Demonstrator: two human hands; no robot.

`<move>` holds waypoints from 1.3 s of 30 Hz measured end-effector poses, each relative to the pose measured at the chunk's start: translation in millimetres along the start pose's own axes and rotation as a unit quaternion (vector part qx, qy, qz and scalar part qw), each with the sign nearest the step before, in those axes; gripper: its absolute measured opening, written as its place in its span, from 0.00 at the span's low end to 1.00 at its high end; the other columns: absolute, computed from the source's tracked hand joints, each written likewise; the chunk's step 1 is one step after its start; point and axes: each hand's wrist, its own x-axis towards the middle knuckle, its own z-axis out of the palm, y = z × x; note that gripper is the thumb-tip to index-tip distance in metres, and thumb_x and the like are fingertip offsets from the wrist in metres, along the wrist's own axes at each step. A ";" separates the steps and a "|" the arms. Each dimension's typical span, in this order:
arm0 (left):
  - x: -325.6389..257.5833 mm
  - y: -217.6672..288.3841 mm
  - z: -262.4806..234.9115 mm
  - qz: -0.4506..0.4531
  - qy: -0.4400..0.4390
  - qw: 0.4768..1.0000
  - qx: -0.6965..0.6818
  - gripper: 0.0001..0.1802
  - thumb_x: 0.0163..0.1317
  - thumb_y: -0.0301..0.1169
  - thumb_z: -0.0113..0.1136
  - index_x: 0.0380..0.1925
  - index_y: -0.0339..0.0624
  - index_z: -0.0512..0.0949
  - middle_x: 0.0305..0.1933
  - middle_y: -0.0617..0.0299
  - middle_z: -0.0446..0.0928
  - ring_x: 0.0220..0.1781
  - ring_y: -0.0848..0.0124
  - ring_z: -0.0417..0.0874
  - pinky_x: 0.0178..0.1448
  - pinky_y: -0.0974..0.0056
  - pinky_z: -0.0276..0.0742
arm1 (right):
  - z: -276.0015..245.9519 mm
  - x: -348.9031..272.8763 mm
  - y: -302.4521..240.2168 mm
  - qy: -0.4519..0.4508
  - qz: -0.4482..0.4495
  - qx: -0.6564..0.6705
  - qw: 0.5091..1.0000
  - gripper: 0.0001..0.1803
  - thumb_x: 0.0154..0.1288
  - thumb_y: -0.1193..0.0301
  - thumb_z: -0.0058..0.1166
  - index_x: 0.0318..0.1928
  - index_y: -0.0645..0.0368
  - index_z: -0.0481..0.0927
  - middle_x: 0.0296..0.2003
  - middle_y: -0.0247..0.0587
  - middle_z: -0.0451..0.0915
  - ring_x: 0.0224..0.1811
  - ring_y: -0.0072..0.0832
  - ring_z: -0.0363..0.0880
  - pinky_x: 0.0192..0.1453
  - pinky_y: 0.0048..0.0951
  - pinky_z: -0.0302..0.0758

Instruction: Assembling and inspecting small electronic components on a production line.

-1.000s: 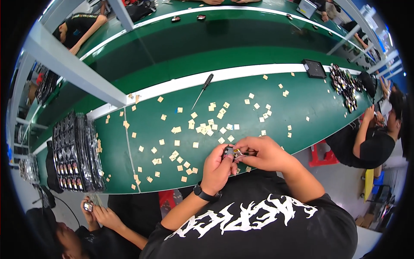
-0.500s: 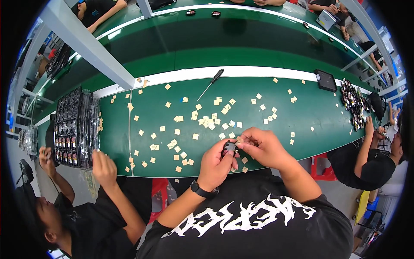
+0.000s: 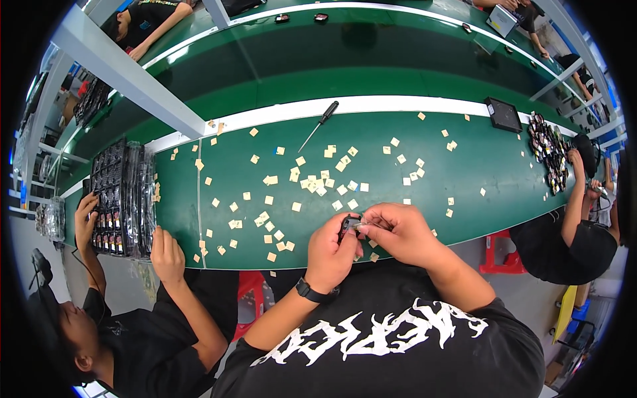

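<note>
- Dressed in a black T-shirt [image 3: 411, 371] with short sleeves [image 3: 490, 313].
- Printed across the front with jagged, flame-like white shapes [image 3: 383, 333].
- Strapped at the left wrist [image 3: 320, 281] with a dark, watch-like band [image 3: 305, 290].
- Bare on both left hand [image 3: 332, 255] and right hand [image 3: 401, 231].

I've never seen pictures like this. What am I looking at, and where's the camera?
There's no robot: these are a person's bare hands, seen by a wide camera worn on the head, looking down. Its lens bends straight edges. The left hand holds a small dark device; the right hand's fingers work at it, details too small to tell. On the green table lie scattered pale squares and a screwdriver, with black trays at the left.
</note>
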 end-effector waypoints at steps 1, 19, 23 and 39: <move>-0.1 0.0 -0.6 -0.001 0.000 1.000 0.000 0.12 0.75 0.21 0.47 0.52 0.32 0.76 0.35 0.63 0.80 0.27 0.79 0.79 0.30 0.73 0.73 | 0.2 0.1 -0.2 0.000 0.001 0.000 1.000 0.03 0.67 0.78 0.65 0.39 0.63 0.84 0.23 0.28 0.78 0.23 0.12 0.70 0.28 0.21 0.67; 2.3 0.0 -11.3 0.014 -0.084 0.996 -0.013 0.19 0.75 0.22 0.44 0.63 0.30 0.71 0.36 0.60 0.80 0.30 0.78 0.78 0.36 0.72 0.74 | -7.0 10.9 8.7 -0.036 -0.107 -0.124 0.986 0.06 0.67 0.74 0.64 0.43 0.59 0.88 0.33 0.44 0.84 0.32 0.35 0.82 0.37 0.33 0.77; 1.7 -1.5 -14.0 0.018 -0.089 0.996 -0.021 0.21 0.74 0.22 0.46 0.64 0.32 0.71 0.32 0.61 0.81 0.29 0.78 0.77 0.36 0.70 0.74 | 1.2 11.7 13.4 -0.007 -0.066 -0.083 0.994 0.05 0.65 0.74 0.67 0.41 0.60 0.88 0.29 0.38 0.81 0.30 0.27 0.79 0.34 0.29 0.74; 5.9 -2.1 -24.9 -0.028 -0.177 0.975 -0.128 0.29 0.75 0.24 0.44 0.76 0.36 0.60 0.43 0.58 0.79 0.35 0.76 0.80 0.38 0.71 0.75 | -2.7 20.4 23.0 -0.018 0.113 0.081 0.990 0.19 0.59 0.66 0.77 0.38 0.61 0.77 0.23 0.26 0.72 0.26 0.12 0.71 0.28 0.20 0.67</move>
